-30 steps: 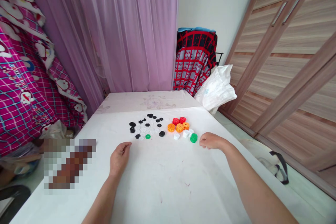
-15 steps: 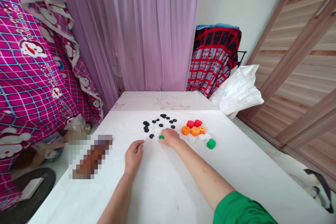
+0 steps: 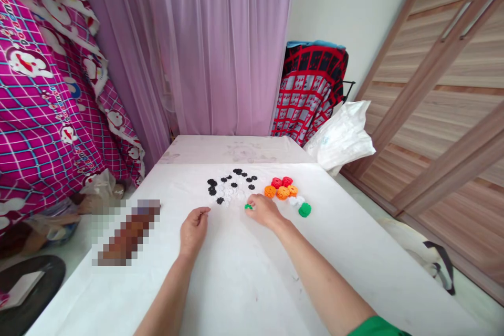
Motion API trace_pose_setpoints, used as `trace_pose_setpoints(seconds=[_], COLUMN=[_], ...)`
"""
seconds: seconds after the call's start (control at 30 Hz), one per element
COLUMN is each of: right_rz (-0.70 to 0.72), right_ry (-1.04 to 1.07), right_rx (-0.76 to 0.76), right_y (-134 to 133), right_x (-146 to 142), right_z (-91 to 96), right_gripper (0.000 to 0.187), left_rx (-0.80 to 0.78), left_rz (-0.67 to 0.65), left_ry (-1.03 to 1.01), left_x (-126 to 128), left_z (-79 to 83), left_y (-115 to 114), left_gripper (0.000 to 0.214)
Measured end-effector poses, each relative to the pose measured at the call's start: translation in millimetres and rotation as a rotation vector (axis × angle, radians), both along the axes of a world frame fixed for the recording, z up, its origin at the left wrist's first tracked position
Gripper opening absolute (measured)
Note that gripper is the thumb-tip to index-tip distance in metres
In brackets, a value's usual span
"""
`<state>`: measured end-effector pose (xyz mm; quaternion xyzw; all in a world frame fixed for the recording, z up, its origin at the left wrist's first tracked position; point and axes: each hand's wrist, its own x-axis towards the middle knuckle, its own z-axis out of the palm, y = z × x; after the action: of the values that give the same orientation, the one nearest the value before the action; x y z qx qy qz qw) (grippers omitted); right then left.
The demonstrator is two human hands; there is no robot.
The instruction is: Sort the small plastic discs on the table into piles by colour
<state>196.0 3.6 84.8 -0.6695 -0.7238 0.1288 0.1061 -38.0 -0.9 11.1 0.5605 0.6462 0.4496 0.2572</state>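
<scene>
My right hand (image 3: 265,211) pinches a small green notched disc (image 3: 248,207) at its fingertips, just over the near right side of the loose pieces. White discs (image 3: 234,193) lie scattered there, with several black discs (image 3: 234,185) among and around them. Lower left of these, my left hand (image 3: 193,229) is closed, thumb against fingers; whatever it may hold is too small to make out. Right of my right hand sit stacked orange discs (image 3: 282,193), red discs (image 3: 287,181), white discs (image 3: 296,200) and a green stack (image 3: 304,210).
A white-covered table (image 3: 236,283) extends to a floral strip at its far end. On its left side lies a pixelated object (image 3: 128,233). A white plastic bag (image 3: 342,134) stands beyond the right edge, near wooden wardrobe doors (image 3: 444,89). Purple curtains (image 3: 220,52) hang behind.
My right hand has drawn back and rightward from the scattered discs, carrying the green disc. My left hand stays closed in about the same place. The view has turned slightly right.
</scene>
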Motion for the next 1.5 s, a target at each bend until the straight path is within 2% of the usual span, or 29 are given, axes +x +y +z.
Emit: trace_pose_setpoints(seconds=[0.1, 0.2, 0.3, 0.4, 0.63, 0.7, 0.77, 0.87, 0.97, 1.03, 1.07, 1.13, 1.23, 1.3, 1.5], right_rz=[-0.085, -0.270, -0.334, -0.334, -0.350, -0.352, -0.337, -0.285, -0.166, -0.055, 0.049, 0.245, 0.437, 0.443, 0.205], right_ry=[0.097, 0.071, 0.005, -0.028, -0.059, -0.033, 0.040, 0.194, 0.240, 0.129, 0.048, -0.103, -0.202, -0.172, 0.120], right_rx=[0.105, 0.172, 0.161, 0.119, 0.085, 0.134, 0.250, 0.455, 0.532, 0.471, 0.388, 0.222, 0.098, 0.098, 0.231], right_y=[-13, -22, -28, -31, -34, -35, -35, -31, -23, -19, -18, -16, -14, -11, 0], right_x=[60, 120, 156, 166, 162, 165, 165, 151, 109, 69, 48, 9, -33, -45, -42], right_z=[10.9, 19.7, 22.3, 20.0, 10.5, 12.5, 19.6, 36.3, 47.6, 45.8, 42.0, 29.9, 6.2, -10.1, -48.1], right_gripper=[0.020, 0.023, 0.021, 0.020, 0.024, 0.029, 0.030, 0.021, 0.028, 0.033, 0.033, 0.030, 0.026, 0.025, 0.030], left_rx=[0.005, -0.008, -0.009, -0.022, -0.054, -0.054, -0.052, -0.047, -0.029, -0.011, -0.004, 0.007, 0.016, 0.025, 0.042], left_rz=[-0.006, -0.005, -0.005, 0.001, 0.002, 0.002, 0.005, 0.014, 0.014, 0.015, 0.016, 0.016, 0.015, 0.004, 0.029], left_ry=[0.019, 0.048, 0.056, 0.054, 0.072, 0.077, 0.086, 0.094, 0.083, 0.083, 0.088, 0.100, 0.116, 0.123, 0.215], left_x=[-1, -2, -2, -2, -3, -3, -3, -3, -2, -2, -2, -1, -1, 0, 4], left_z=[1.1, 1.6, 1.2, 1.3, 2.4, 1.7, 0.9, 0.3, 0.1, -0.2, -0.4, -1.0, -1.7, -1.6, 2.8], left_y=[0, 1, 2, 2, 1, 2, 3, 3, 3, 2, 2, 1, 0, 0, -5], left_gripper=[0.029, 0.029, 0.029, 0.029, 0.031, 0.031, 0.031, 0.031, 0.030, 0.029, 0.029, 0.028, 0.028, 0.029, 0.027])
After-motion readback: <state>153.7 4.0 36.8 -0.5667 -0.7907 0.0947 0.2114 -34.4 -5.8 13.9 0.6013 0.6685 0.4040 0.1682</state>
